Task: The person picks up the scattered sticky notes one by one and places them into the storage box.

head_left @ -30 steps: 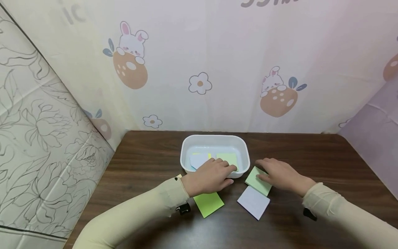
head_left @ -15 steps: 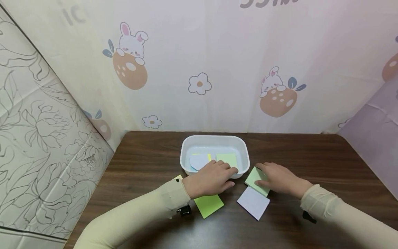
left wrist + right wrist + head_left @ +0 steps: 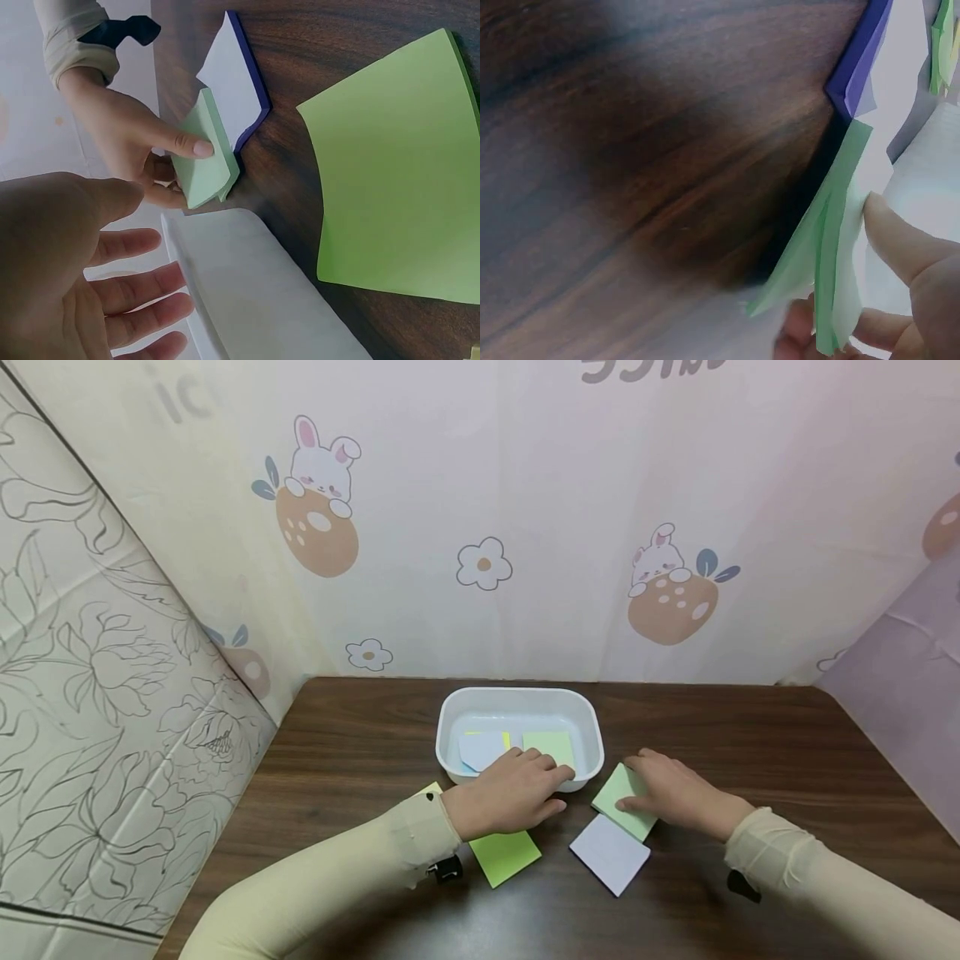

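Observation:
My right hand (image 3: 678,789) pinches a pale green sticky-note pad (image 3: 617,792), thumb on its top face and fingers under its far edge. In the right wrist view the pad (image 3: 826,262) is parted at its edge, an upper stack lifted from the lower sheets. Touching it on the near side is a lavender pad (image 3: 610,853), whose edge shows purple in the wrist views. My left hand (image 3: 513,789) lies over the near rim of a white plastic tub (image 3: 517,691), its fingers (image 3: 142,289) extended and holding nothing. Below that hand sits a lime green pad (image 3: 506,860), partly covered by the wrist.
Inside the tub lie a whitish-blue notepad (image 3: 480,750) with yellow behind it and a pale green pad (image 3: 547,743). A yellow pad (image 3: 433,788) peeks out behind the left sleeve. Patterned curtains (image 3: 480,485) stand behind and beside the dark wooden table (image 3: 360,718).
The right hand has tilted up the far edge of the pale green pad, which has shifted slightly. The lavender pad has turned a little toward me. The left hand stays nearly still.

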A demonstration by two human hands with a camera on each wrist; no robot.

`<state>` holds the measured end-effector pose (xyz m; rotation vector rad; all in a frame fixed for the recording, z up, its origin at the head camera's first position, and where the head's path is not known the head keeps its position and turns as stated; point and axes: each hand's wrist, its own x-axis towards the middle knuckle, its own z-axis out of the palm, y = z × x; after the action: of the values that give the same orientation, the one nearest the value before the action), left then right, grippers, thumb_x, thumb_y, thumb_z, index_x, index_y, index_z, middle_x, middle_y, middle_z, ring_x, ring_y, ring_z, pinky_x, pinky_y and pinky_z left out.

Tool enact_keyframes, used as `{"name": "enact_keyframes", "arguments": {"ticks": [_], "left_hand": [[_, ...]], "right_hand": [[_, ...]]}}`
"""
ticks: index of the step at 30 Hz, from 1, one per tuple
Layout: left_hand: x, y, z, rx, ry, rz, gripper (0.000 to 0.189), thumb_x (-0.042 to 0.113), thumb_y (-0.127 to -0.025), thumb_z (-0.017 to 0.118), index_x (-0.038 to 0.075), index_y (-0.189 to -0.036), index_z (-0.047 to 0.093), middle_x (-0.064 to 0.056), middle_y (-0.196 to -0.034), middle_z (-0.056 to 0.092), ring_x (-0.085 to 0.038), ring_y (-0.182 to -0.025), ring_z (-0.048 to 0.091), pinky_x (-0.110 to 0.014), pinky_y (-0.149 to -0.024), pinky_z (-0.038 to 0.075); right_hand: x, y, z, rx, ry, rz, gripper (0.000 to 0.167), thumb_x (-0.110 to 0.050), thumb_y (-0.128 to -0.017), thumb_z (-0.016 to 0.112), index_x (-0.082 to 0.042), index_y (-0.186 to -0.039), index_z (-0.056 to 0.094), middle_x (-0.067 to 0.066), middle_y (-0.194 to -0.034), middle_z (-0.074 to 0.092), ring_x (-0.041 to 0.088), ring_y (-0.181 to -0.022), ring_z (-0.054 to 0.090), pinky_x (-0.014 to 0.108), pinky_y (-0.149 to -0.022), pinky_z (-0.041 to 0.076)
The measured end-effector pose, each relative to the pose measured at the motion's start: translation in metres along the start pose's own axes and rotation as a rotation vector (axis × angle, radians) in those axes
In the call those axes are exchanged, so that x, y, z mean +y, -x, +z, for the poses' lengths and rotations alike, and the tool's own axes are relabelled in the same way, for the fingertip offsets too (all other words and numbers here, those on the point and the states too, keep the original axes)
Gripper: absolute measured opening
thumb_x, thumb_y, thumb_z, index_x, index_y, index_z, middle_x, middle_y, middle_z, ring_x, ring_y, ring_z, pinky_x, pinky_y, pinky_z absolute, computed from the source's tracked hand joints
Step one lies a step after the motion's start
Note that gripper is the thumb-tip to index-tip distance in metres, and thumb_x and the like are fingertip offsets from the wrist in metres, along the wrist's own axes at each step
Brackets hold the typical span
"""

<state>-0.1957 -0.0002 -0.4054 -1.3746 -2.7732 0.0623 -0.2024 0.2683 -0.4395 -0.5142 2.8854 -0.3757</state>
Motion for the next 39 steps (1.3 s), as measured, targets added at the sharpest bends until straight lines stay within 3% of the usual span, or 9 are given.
{"name": "enact_keyframes", "arguments": {"ticks": [4, 9, 14, 26, 39], "left_hand": [[0.000, 0.000, 0.000, 0.001, 0.000, 0.000, 0.034, 0.042, -0.100, 0.060, 0.025, -0.130, 0.060, 0.007, -0.115, 0.069, -0.012, -0.107, 0.065, -0.028, -0.081, 0.048], [0.000, 0.000, 0.000, 0.011, -0.006, 0.005, 0.034, 0.042, -0.101, 0.059, 0.024, -0.130, 0.060, 0.007, -0.114, 0.069, -0.012, -0.105, 0.065, -0.028, -0.080, 0.049], [-0.001, -0.001, 0.000, 0.042, -0.012, 0.026, 0.034, 0.042, -0.101, 0.059, 0.023, -0.128, 0.061, 0.006, -0.111, 0.069, -0.012, -0.100, 0.065, -0.028, -0.076, 0.048], [0.000, -0.005, -0.007, 0.039, 0.004, 0.019, 0.036, 0.040, -0.101, 0.058, 0.023, -0.133, 0.060, 0.006, -0.117, 0.069, -0.013, -0.106, 0.065, -0.029, -0.081, 0.050], [0.001, -0.005, -0.011, 0.082, 0.006, 0.046, 0.036, 0.040, -0.102, 0.058, 0.023, -0.133, 0.060, 0.006, -0.116, 0.069, -0.014, -0.103, 0.066, -0.028, -0.078, 0.049]], "right_hand": [[-0.002, -0.001, -0.004, 0.022, 0.000, -0.035, 0.053, -0.026, -0.083, 0.083, 0.007, -0.119, 0.063, 0.009, -0.097, 0.063, 0.013, -0.077, 0.053, 0.030, -0.063, 0.046], [-0.006, -0.002, -0.011, 0.042, -0.006, -0.064, 0.012, -0.016, -0.093, 0.072, -0.010, -0.094, 0.062, -0.002, -0.076, 0.056, 0.009, -0.065, 0.047, 0.026, -0.055, 0.039], [-0.010, 0.000, -0.018, 0.071, -0.003, -0.084, 0.018, -0.014, -0.098, 0.064, -0.017, -0.083, 0.055, -0.007, -0.066, 0.047, 0.008, -0.056, 0.042, 0.025, -0.050, 0.034], [-0.012, 0.005, -0.034, 0.124, 0.056, -0.097, 0.014, -0.013, -0.098, 0.064, -0.018, -0.086, 0.058, -0.008, -0.066, 0.046, 0.008, -0.058, 0.041, 0.026, -0.052, 0.033], [-0.010, 0.010, -0.045, 0.176, 0.101, -0.116, 0.011, -0.014, -0.098, 0.063, -0.017, -0.088, 0.059, -0.010, -0.065, 0.046, 0.006, -0.058, 0.041, 0.026, -0.054, 0.034]]}}
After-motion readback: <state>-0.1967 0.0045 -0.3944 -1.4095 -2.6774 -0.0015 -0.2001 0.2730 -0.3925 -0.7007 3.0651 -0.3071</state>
